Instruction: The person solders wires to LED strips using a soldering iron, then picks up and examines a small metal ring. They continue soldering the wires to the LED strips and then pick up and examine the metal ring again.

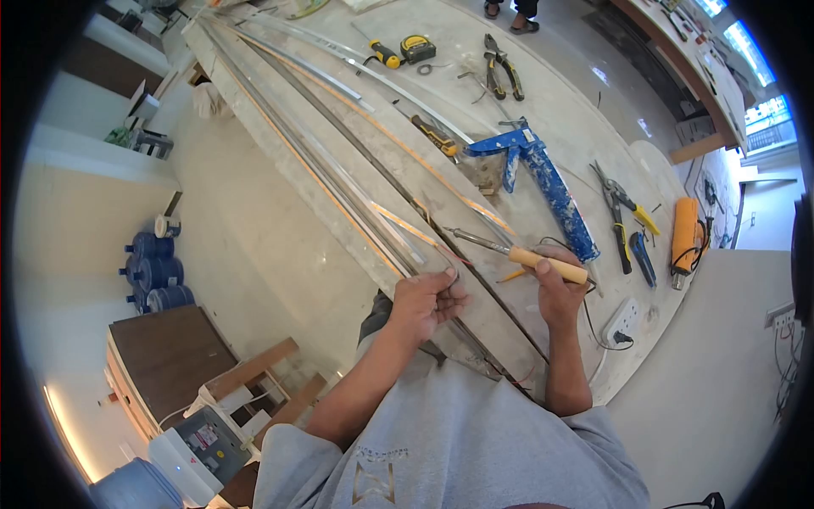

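Observation:
My right hand (pixel 560 287) is wrapped round the wooden handle of a soldering iron (pixel 549 265), whose metal tip points up and left over the table. Beside it, my left hand (pixel 428 304) has its fingers curled and pressed together near the end of an LED strip (pixel 405 223); what they pinch is too small to make out. Thin red wires show just above these fingers. Long metal channels (pixel 318 127) run diagonally across the worktable (pixel 339 222) and pass under my left hand.
A blue caulking gun (pixel 555 199), pliers (pixel 502 68), snips (pixel 615 212), a cutter (pixel 643 259), screwdrivers (pixel 437 136), a tape measure (pixel 417 48), an orange heat gun (pixel 685 237) and a power strip (pixel 623 322) lie on the table. A person's feet (pixel 524 25) show beyond.

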Demonstrator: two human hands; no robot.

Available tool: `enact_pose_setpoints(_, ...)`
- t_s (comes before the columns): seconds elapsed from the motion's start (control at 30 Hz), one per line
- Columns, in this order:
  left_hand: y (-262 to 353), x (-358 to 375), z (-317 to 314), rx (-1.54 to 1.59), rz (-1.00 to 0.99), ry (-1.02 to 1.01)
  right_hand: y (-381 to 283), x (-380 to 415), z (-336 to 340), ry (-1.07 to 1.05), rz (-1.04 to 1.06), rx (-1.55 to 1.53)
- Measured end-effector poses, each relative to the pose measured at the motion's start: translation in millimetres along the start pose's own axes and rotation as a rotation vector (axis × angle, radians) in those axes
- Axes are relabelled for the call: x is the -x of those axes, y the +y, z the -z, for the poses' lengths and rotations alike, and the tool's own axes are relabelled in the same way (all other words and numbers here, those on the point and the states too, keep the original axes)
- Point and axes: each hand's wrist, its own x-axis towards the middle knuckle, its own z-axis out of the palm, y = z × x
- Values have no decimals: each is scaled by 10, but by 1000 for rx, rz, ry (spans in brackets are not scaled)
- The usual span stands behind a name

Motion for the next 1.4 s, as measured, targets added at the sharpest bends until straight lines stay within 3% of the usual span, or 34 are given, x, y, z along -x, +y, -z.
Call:
enact_pose_setpoints(0.27, -52, 300, 253, -339, -3, -185, 82, 37, 138, 1, -5, 219)
enact_pose_setpoints(0.37, -41, 492, 506, -359, -103, -205, -29, 34, 19, 102, -14, 10)
enact_pose_setpoints(0.43, -12, 614, 706, -316, -153, -160, -101, 18, -52, 140, -50, -287)
enact_pose_setpoints(0.6, 28, 691, 1262, -244, -222, -60, -172, -9, -178, 260, -135, -441)
enact_pose_setpoints(0.7, 81, 626, 1535, -217, -262, -10, -294, -149, -189, 315, -83, -370)
enact_pose_setpoints(0.87, 320, 442, 1860, -216, -322, 1, -770, -693, -376, 439, 204, 130)
enact_pose_setpoints(1.03, 651, 27, 2525, -522, -373, 220, -847, -1288, -466, 485, 288, 356)
enact_pose_setpoints(1.23, 956, -434, 3733, -542, -264, 383, -657, -1726, -592, 532, 160, 730)
enact_pose_setpoints(1.4, 1344, -671, 4252, -545, -121, 499, -633, -2058, -703, 547, 80, 797)
